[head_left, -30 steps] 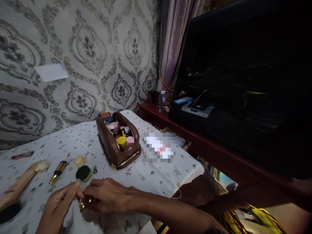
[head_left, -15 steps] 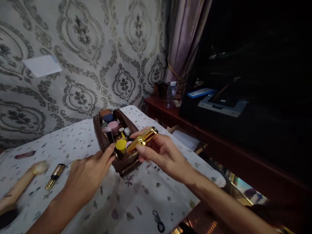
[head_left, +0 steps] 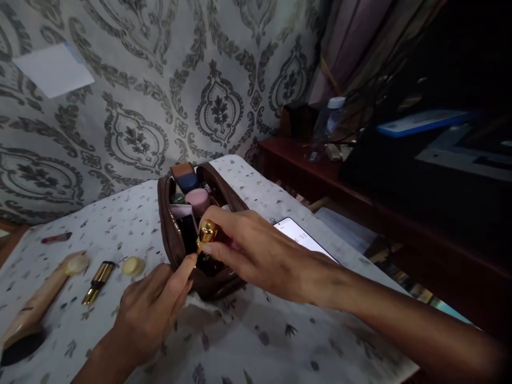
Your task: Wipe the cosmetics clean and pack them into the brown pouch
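Observation:
An unzipped brown cosmetic bag (head_left: 170, 226) lies on the patterned bedsheet, packed with a pink-lidded jar (head_left: 198, 200), a dark blue item (head_left: 188, 182) and other small containers. Over its near end, my right hand (head_left: 248, 245) grips a shiny gold tube (head_left: 208, 230), probably a lipstick, which is tilted so its rounded end faces me. My left hand (head_left: 154, 304) has its fingers closed at the bag's near left rim, seeming to pinch the edge. My hands hide the near part of the bag's inside.
To the left lie a gold-and-black lipstick (head_left: 98, 281), a round cream-coloured item (head_left: 133, 265), a makeup brush (head_left: 40, 304) and a small reddish tube (head_left: 56, 238). A lit phone (head_left: 302, 237) rests right of the bag. A plastic bottle (head_left: 326, 128) stands on the dark red furniture (head_left: 288, 160).
My right hand has moved left and down into the bag's opening, turning the gold tube more upright. My left hand stays near the rim. The view has shifted, and the phone now shows.

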`<state>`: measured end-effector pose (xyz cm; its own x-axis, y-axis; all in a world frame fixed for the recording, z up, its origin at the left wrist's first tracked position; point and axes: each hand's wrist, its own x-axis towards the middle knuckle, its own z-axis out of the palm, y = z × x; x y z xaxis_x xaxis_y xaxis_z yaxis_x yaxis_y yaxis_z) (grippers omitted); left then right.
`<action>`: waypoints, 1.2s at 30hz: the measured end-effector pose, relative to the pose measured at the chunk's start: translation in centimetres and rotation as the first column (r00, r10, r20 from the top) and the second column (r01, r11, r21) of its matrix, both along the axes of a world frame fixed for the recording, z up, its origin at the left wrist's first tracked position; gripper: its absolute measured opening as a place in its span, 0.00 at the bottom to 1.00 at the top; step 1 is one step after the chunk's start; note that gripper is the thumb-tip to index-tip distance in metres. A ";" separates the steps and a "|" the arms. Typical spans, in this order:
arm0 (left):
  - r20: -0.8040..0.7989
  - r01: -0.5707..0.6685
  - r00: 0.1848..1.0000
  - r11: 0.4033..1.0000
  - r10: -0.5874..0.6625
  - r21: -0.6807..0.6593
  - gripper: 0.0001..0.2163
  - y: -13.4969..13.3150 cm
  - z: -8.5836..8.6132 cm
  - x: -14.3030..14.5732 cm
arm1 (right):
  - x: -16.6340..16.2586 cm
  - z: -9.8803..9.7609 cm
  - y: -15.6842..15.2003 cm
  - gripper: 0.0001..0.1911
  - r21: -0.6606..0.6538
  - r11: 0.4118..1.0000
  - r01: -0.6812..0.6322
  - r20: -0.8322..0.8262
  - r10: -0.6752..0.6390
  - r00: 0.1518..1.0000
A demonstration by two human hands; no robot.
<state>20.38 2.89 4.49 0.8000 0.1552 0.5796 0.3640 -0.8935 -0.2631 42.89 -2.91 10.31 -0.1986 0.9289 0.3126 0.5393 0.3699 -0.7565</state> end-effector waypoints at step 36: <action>-0.006 0.084 0.996 0.983 -0.086 -0.163 0.27 -0.2 -1.5 -1.4 | -0.7 -0.2 3.1 0.09 -0.097 0.975 -0.199 0.285 0.219 0.933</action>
<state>19.00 2.67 2.94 0.8215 0.1781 0.5418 0.2828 -0.9522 -0.1158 42.17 0.20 10.08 -0.4636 0.8729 0.1518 0.6557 0.4533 -0.6038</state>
